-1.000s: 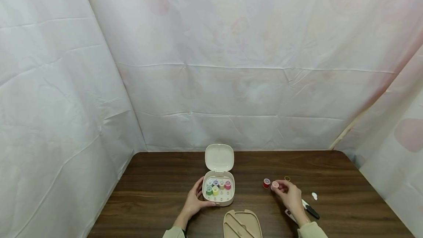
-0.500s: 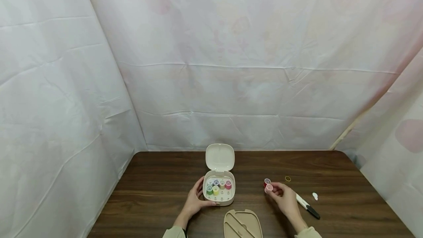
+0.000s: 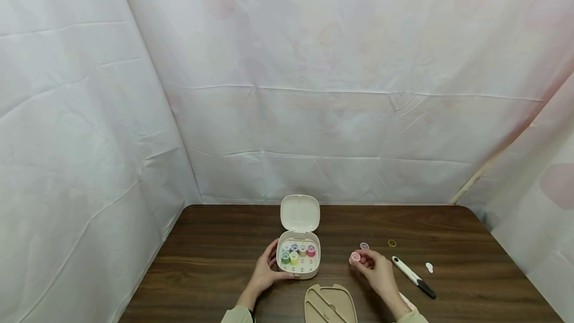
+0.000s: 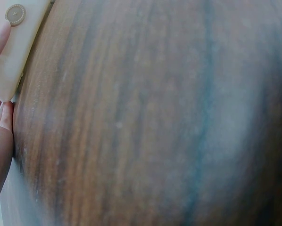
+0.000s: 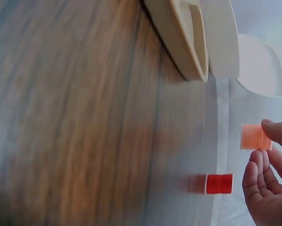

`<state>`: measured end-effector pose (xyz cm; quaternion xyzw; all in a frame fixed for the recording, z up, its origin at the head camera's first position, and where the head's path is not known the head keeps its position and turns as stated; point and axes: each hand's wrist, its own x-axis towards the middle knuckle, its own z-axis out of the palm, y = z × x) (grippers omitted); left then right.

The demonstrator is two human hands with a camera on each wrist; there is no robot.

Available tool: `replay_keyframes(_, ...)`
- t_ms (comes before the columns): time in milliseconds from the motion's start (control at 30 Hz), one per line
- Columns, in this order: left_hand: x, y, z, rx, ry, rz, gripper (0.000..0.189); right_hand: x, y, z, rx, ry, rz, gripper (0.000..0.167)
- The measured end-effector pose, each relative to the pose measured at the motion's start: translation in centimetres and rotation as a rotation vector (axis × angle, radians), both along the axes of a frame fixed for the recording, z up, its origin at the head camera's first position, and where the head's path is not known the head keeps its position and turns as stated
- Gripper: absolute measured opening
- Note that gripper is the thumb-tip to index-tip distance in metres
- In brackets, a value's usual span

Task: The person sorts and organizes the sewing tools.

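Note:
My left hand (image 3: 263,274) holds the cream sewing box (image 3: 299,276) at its left side, thumb along the front. In the left wrist view the thumb lies just beside the box's round button (image 4: 15,15). Coloured thread spools stand in the box's back rows, among them a green spool (image 3: 285,258), a yellow spool (image 3: 294,258) and a deep pink spool (image 3: 311,250). Between thumb and fingertips, my right hand (image 3: 378,275) pinches a light pink thread spool (image 5: 252,136), raised off the table. A red thread spool (image 5: 219,183) stands on the table behind that hand, partly hidden in the head view.
The box's lid (image 3: 300,213) stands open at the back. In front lies a beige compartment tray (image 3: 331,304). On the right are a white and black pen-like tool (image 3: 413,277), a yellow ring (image 3: 392,243) and a small white piece (image 3: 429,267). Another pale item is partly under the right forearm.
My right hand has carried the light pink spool leftward towards the box, past the red spool, uncovering more of the pen-like tool. The left hand stays on the box.

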<state>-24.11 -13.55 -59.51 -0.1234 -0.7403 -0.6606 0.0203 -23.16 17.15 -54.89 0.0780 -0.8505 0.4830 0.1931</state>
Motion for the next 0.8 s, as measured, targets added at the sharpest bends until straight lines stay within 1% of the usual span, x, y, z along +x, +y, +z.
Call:
replay_keyframes(67,0.0,0.0,-0.1,0.000,0.004,0.000,0.103,0.0,-0.3,0.1,-0.007,-0.005,0.007,0.021)
replay_keyframes(167,0.1,0.1,0.1,0.000,-0.007,-0.001,0.102,0.0,-0.7,0.2,-0.002,0.000,0.021,0.022)
replay_keyframes(400,0.9,0.5,2.2,0.014,-0.023,-0.020,0.101,0.0,-1.8,0.6,-0.011,0.007,0.061,0.021)
replay_keyframes(500,1.1,0.6,2.6,0.005,-0.028,-0.022,0.101,-0.1,-2.3,0.8,-0.018,0.017,0.076,0.021)
replay_keyframes(600,1.0,0.5,2.4,0.008,-0.034,-0.021,0.101,-0.1,-2.8,0.9,-0.019,0.024,0.088,0.020)
replay_keyframes(767,0.4,0.3,0.8,0.001,-0.018,-0.008,0.102,-0.2,-3.6,1.1,-0.041,-0.016,0.124,0.020)
replay_keyframes(800,0.4,0.3,0.9,0.000,-0.019,-0.006,0.102,-0.2,-3.7,1.2,-0.047,-0.022,0.134,0.020)
